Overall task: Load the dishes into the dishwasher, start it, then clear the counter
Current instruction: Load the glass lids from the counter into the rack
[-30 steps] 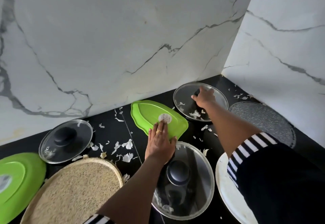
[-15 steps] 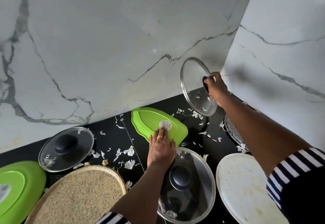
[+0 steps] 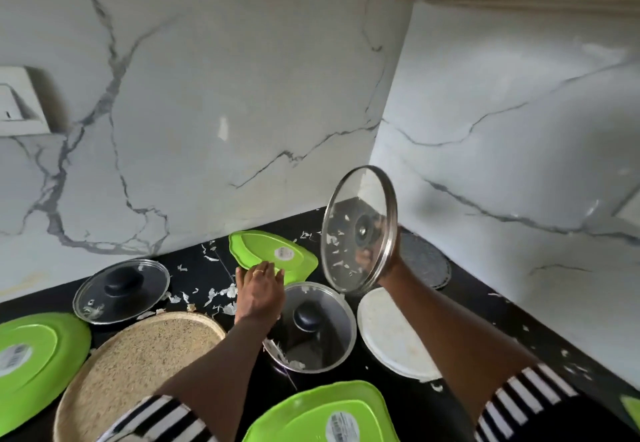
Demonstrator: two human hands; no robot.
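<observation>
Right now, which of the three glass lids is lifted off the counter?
The raised lid in the right hand, on edge near the wall corner; the left lid and the middle lid lie flat, knobs up.

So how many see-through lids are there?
3. The raised lid is held up by the right hand near the corner. The left lid lies on the counter by the woven tray. The middle lid sits beside the left hand. Others may be out of view.
</observation>
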